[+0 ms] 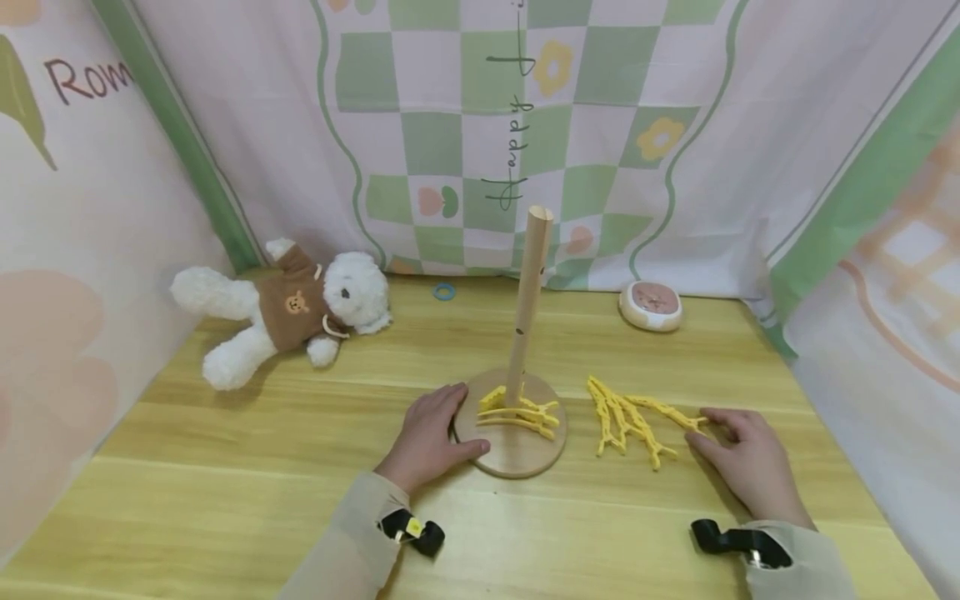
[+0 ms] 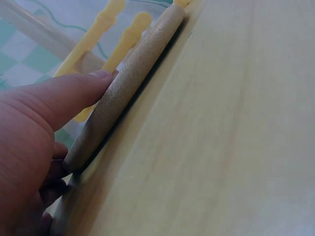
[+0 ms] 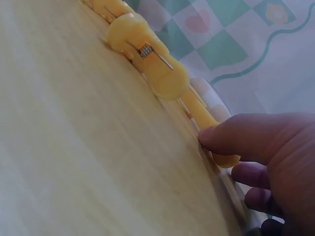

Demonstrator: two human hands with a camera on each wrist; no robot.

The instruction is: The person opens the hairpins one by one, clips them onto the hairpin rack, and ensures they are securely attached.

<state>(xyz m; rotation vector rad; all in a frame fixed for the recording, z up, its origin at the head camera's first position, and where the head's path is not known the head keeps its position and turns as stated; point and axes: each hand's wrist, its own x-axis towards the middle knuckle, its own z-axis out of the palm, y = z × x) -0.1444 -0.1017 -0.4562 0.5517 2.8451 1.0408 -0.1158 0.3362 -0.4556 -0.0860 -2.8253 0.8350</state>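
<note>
A wooden stand, with a round base [image 1: 517, 462] and an upright post [image 1: 529, 300], is in front of me in the head view. Its rim is gripped by my left hand [image 1: 431, 442], the thumb over the top edge and the fingers round the side. Yellow plastic pieces [image 1: 517, 419] lie on the base by the post; knobbed ends [image 2: 134, 32] show in the left wrist view. To the right, several long yellow plastic spring clips [image 1: 626, 412] lie spread on the table. My right hand [image 1: 750, 458] pinches the end of the rightmost clip [image 3: 197, 105]. A metal spring shows on another clip [image 3: 147, 54].
A white plush toy in a brown top [image 1: 288, 308] lies at the back left. Behind the post are a small blue ring [image 1: 444, 292] and, farther right, a round white-and-pink device [image 1: 651, 307]. Printed curtains [image 1: 495, 142] hang behind the wooden table [image 1: 225, 500] and at its sides.
</note>
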